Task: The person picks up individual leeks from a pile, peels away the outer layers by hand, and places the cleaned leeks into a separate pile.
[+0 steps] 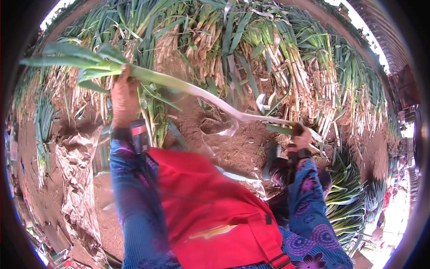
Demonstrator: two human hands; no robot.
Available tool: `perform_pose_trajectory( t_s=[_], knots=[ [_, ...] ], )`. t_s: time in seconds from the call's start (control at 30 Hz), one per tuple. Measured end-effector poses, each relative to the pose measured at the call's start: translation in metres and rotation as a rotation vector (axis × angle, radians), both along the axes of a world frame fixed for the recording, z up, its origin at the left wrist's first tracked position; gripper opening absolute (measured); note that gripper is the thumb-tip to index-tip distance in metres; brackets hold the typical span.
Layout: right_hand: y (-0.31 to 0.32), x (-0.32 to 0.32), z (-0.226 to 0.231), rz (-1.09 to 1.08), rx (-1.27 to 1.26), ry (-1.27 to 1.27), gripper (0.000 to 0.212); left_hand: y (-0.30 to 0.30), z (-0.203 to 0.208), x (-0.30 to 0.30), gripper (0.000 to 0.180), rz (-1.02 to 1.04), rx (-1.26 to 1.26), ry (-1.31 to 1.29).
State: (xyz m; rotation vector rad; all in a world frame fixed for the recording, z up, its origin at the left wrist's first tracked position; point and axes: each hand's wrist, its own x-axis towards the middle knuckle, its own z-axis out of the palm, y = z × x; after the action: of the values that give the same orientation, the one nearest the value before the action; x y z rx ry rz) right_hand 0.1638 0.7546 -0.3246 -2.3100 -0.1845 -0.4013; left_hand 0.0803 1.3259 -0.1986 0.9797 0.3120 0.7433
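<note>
A long green onion (192, 88) stretches across in front of me, its leafy green end at the upper left and its pale stalk running down to the right. My left hand (125, 96) is closed round it just below where the leaves fan out. The thin far end of the stalk is in my closed right hand (303, 136), lower and to the right. Between the hands the stalk bends near its middle right. A dark patch at the right fingertips is too blurred to make out.
Bundled green onions (286, 58) lie in a wide band along the far side. Loose peelings (224, 130) litter the brown soil (192, 123). More green onions (345, 201) are heaped at my right. A crumpled pale sack (78, 179) lies at my left. My red apron (206, 197) covers my lap.
</note>
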Motion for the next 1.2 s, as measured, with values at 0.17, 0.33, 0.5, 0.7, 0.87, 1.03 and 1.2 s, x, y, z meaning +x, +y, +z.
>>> perform_pose_trajectory(
  t_s=[0.17, 0.33, 0.5, 0.7, 0.87, 1.03, 1.2],
  knots=[
    [-0.126, -0.006, 0.031, -0.804, -0.616, 0.578, 0.041, 0.029, -0.006, -0.019, 0.023, -0.004, -0.013, -0.071],
    [-0.093, 0.018, 0.024, -0.215, 1.077, 0.38, 0.021, 0.015, -0.003, -0.016, 0.035, 0.002, 0.244, 0.239],
    [0.041, 0.015, 0.009, 0.074, 0.209, 1.054, 0.024, -0.04, 0.0, 0.013, 0.042, -0.328, -0.026, 0.213],
    [0.206, -0.006, 0.081, 0.566, 0.352, 0.581, 0.034, -0.1, -0.003, 0.024, 0.043, -0.446, 0.09, 0.244],
    [0.275, -0.035, 0.121, 0.64, 0.228, 0.095, 0.029, -0.12, -0.008, 0.028, 0.043, -0.464, 0.177, 0.294],
    [0.281, -0.044, 0.125, 0.599, 0.64, 0.438, 0.028, -0.129, -0.009, 0.034, 0.042, -0.498, 0.169, 0.173],
    [0.272, -0.03, 0.124, 0.653, 0.778, 0.703, 0.034, -0.141, -0.01, 0.034, 0.037, -0.526, 0.142, 0.083]
  ],
)
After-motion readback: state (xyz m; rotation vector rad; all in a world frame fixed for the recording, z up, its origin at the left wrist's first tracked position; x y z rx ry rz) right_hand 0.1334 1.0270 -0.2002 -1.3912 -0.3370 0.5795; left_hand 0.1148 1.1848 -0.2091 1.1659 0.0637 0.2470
